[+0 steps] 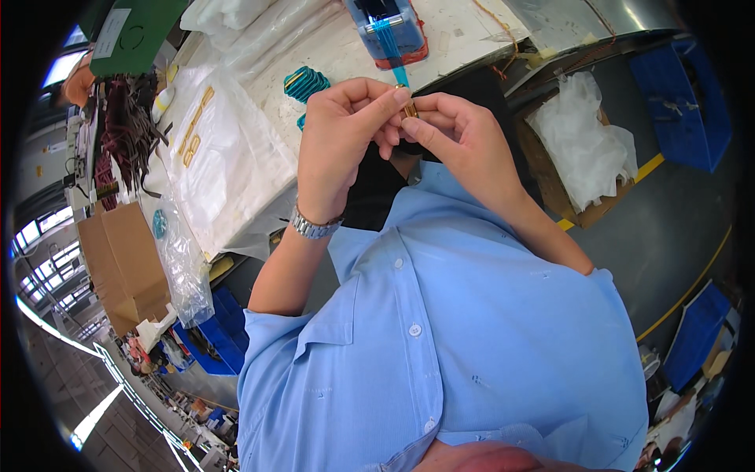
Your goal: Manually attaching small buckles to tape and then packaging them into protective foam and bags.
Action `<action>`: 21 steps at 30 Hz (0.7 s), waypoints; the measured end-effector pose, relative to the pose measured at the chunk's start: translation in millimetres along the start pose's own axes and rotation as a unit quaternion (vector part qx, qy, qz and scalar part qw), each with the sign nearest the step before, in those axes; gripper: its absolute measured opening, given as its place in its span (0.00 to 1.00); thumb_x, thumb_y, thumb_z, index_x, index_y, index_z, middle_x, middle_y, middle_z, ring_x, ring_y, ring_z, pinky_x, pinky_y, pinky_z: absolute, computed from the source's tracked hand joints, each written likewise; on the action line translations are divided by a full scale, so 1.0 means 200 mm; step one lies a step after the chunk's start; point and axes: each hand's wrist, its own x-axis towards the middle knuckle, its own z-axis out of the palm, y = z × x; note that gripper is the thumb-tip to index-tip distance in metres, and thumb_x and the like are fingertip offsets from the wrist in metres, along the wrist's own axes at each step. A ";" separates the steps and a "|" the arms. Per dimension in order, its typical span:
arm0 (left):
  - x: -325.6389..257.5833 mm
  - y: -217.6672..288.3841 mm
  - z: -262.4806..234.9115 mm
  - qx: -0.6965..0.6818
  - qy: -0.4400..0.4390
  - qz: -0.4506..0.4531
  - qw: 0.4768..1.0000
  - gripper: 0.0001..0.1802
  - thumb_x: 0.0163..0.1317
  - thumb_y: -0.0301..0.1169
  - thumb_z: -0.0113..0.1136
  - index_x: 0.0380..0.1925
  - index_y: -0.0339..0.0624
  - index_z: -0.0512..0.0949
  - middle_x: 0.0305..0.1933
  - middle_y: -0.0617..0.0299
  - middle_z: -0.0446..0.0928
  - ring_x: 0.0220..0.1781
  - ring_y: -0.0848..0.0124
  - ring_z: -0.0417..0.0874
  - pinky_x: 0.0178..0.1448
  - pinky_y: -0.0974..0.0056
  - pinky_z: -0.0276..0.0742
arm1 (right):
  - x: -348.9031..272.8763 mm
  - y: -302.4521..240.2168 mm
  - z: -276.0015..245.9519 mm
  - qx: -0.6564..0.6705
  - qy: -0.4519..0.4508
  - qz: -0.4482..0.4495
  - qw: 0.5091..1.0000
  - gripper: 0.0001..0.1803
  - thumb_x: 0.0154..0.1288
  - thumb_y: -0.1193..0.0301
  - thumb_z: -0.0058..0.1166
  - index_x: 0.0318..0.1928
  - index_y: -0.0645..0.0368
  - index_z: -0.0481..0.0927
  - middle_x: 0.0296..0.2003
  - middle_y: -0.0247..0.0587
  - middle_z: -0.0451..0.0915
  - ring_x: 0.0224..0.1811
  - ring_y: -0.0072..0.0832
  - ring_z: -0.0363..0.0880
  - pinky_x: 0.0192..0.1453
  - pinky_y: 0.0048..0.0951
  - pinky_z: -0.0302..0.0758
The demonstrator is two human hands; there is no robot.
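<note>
Both hands meet at the front edge of the white worktable (271, 118), around a small gold-coloured metal piece (410, 112). My left hand (346, 126) pinches it between thumb and forefinger, and a silver watch is on that wrist. From the other side, the fingers of my right hand (464, 138) close on the same piece. A narrow teal strip (401, 75) runs from the fingertips up to a blue tape dispenser (401, 55) on a red base. Left of my left hand lies a coiled teal bundle (307, 83) with gold glints. Fingers partly hide the gold piece.
Clear plastic bags (224, 149) cover the table's left side, beside hanging dark maroon straps (126, 126). A cardboard box (126, 267) stands at the left. To the right are a carton with white plastic (586, 134) and a blue bin (684, 106) on the floor.
</note>
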 end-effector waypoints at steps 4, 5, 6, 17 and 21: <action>0.00 -0.01 0.01 -0.004 0.010 -0.009 1.000 0.12 0.73 0.32 0.72 0.38 0.30 0.87 0.27 0.63 0.84 0.23 0.80 0.81 0.26 0.74 0.75 | 0.03 0.05 -0.01 0.047 0.002 -0.026 0.999 0.16 0.80 0.67 0.64 0.55 0.69 0.87 0.42 0.41 0.94 0.44 0.21 0.91 0.51 0.23 0.84; 0.01 -0.02 0.01 -0.010 0.007 -0.009 1.000 0.12 0.73 0.32 0.72 0.38 0.31 0.87 0.26 0.64 0.84 0.23 0.81 0.81 0.25 0.75 0.74 | 0.04 0.05 -0.02 0.054 -0.001 -0.015 0.998 0.16 0.80 0.67 0.65 0.56 0.69 0.87 0.42 0.41 0.94 0.44 0.21 0.91 0.51 0.23 0.84; 0.01 -0.03 0.01 -0.010 0.008 -0.009 1.000 0.12 0.73 0.32 0.72 0.38 0.31 0.87 0.26 0.64 0.84 0.23 0.81 0.81 0.25 0.75 0.74 | 0.04 0.06 -0.03 0.060 -0.005 -0.005 0.998 0.16 0.80 0.67 0.65 0.56 0.68 0.88 0.42 0.41 0.94 0.44 0.21 0.91 0.51 0.23 0.84; -0.01 -0.15 -0.02 -0.013 0.063 0.037 0.997 0.13 0.77 0.33 0.68 0.47 0.32 0.89 0.33 0.68 0.84 0.27 0.84 0.76 0.29 0.76 0.69 | 0.03 0.01 -0.05 0.126 -0.034 0.026 0.991 0.19 0.83 0.68 0.59 0.60 0.73 0.84 0.48 0.51 0.92 0.50 0.30 0.92 0.61 0.32 0.87; 0.01 -0.22 0.02 -0.067 0.027 0.012 0.997 0.12 0.75 0.31 0.69 0.48 0.33 0.90 0.36 0.67 0.86 0.29 0.84 0.76 0.31 0.76 0.69 | 0.03 0.01 -0.06 0.164 -0.066 0.048 0.983 0.19 0.84 0.67 0.56 0.61 0.73 0.83 0.50 0.54 0.91 0.53 0.35 0.92 0.63 0.34 0.87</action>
